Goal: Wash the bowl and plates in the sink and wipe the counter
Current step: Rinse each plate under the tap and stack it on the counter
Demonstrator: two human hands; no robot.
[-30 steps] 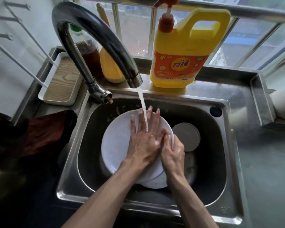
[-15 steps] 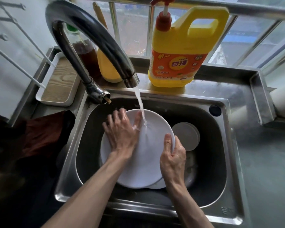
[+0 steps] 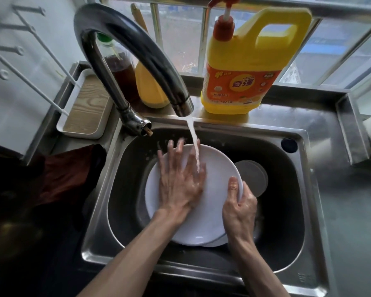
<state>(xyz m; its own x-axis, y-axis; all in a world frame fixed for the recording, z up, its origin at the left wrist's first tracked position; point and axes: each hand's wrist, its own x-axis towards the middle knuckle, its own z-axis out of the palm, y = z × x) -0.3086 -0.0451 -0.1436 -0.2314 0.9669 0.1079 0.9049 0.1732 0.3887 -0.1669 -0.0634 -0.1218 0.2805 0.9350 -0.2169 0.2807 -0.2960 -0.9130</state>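
A large white plate is tilted over the steel sink under running water from the tap. My left hand lies flat on the plate's face with fingers spread, the stream falling by its fingers. My right hand grips the plate's right rim, thumb on top. A second white plate's edge shows beneath it. A white bowl lies in the sink behind the plate, to its right.
A yellow dish-soap jug with a red pump stands on the ledge behind the sink. Two bottles stand behind the tap. A white tray with a wooden inset and a dark red cloth lie left. Steel counter extends right.
My left hand slid from beside my right hand to the plate's left, then back toward the middle. My right hand keeps its grip on the rim.
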